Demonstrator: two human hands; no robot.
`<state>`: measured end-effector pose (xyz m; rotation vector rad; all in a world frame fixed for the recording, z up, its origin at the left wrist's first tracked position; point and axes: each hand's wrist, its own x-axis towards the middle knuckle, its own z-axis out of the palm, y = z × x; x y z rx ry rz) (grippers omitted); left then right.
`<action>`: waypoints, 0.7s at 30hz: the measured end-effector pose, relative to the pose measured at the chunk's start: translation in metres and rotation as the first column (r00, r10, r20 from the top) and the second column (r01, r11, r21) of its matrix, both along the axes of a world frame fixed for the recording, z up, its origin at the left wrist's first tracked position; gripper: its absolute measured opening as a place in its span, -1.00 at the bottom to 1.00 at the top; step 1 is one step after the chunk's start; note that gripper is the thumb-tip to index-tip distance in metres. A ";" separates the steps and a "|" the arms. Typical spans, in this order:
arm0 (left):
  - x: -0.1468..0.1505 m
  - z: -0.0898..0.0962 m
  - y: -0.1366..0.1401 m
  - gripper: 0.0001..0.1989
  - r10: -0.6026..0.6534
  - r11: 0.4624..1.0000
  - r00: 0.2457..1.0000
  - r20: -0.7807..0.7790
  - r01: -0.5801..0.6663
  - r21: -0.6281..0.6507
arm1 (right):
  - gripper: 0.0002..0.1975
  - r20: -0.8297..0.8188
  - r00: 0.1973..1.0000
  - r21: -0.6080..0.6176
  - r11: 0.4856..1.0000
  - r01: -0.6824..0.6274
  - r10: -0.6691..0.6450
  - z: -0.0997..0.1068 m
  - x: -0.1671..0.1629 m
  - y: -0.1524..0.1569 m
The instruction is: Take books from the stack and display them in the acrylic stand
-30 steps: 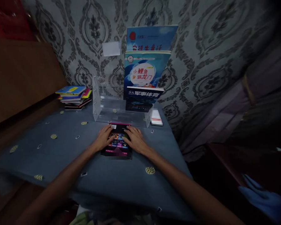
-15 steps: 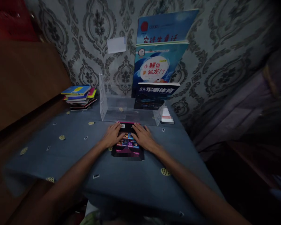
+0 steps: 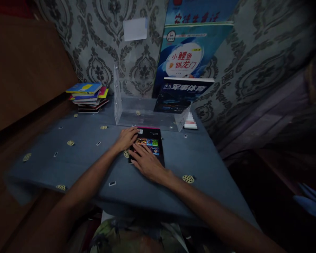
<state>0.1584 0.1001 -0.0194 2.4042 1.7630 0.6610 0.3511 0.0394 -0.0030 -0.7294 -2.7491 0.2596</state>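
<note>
A dark book (image 3: pixel 155 134) with small bright pictures and a pink top edge lies flat on the cloth-covered table. My left hand (image 3: pixel 126 139) rests on its upper left side, fingers stretched towards a white label. Across the lower part of the same book lies my right hand (image 3: pixel 147 162), palm down with fingers extended and covering some of the pictures. Both hands are open and touch the book without gripping it. Just beyond the book stands a clear plastic rack (image 3: pixel 117 102), with a dark blue book (image 3: pixel 184 95) and taller blue books (image 3: pixel 185 58) at its right end.
At the back left is a stack of books (image 3: pixel 86 95). A blurred white triangular item (image 3: pixel 190 123) stands beside the rack's right end. The patterned wall rises behind, with a white paper (image 3: pixel 135 29) on it. Wooden furniture (image 3: pixel 26 70) borders the left.
My right hand has slid from the book's upper right down and left across its lower pictures. My left hand stays by the upper left. The view has tilted down.
</note>
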 end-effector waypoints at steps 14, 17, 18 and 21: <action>0.006 0.000 -0.004 -0.61 0.001 1.000 0.996 -0.089 0.000 0.013 | -0.48 -0.112 0.938 -0.063 0.944 0.323 -0.328 -0.030 0.049 0.094; 0.005 -0.002 -0.004 -0.61 -0.003 1.000 0.996 -0.094 0.003 0.008 | -0.46 -0.133 0.918 -0.036 0.928 0.371 -0.373 -0.035 0.055 0.104; 0.005 -0.002 -0.004 -0.61 -0.003 1.000 0.996 -0.093 0.004 0.010 | -0.46 -0.130 0.918 -0.031 0.927 0.373 -0.374 -0.036 0.055 0.105; 0.005 -0.003 -0.004 -0.61 0.002 1.000 0.995 -0.097 -0.001 0.013 | -0.45 -0.111 0.921 -0.029 0.927 0.373 -0.374 -0.035 0.056 0.104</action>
